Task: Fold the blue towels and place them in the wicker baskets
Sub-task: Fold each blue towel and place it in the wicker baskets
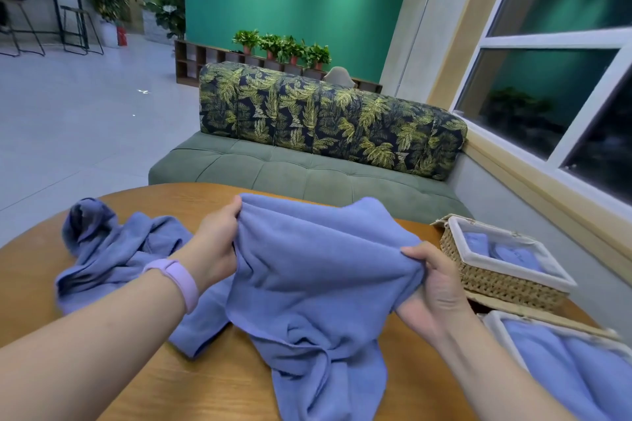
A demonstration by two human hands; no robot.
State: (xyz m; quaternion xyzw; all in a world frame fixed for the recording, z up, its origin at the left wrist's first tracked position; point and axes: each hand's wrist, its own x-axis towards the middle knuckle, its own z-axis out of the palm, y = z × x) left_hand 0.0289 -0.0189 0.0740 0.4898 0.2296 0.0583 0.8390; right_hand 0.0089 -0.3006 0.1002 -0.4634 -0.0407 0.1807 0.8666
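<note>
Blue towel [318,270], soft and rumpled, hanging at frame centre between hands held apart: left hand [213,246] gripping its upper left edge, right hand [432,287] pinching its right edge, lower part draping onto round wooden table [212,383]. Crumpled towel heap [113,249] lying at left, count unclear. Two wicker baskets, white-lined: far basket [492,273] and near basket [561,331] sitting at right, both holding blue towels.

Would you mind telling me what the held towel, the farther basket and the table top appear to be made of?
Towel: soft matte woven cloth, likely cotton or microfibre; it drapes and creases loosely.
Farther basket: woven wicker or straw-like fibre, with a white fabric lining at the rim.
Table top: wood or wood-look veneer, with a visible grain and a smooth satin sheen.
</note>
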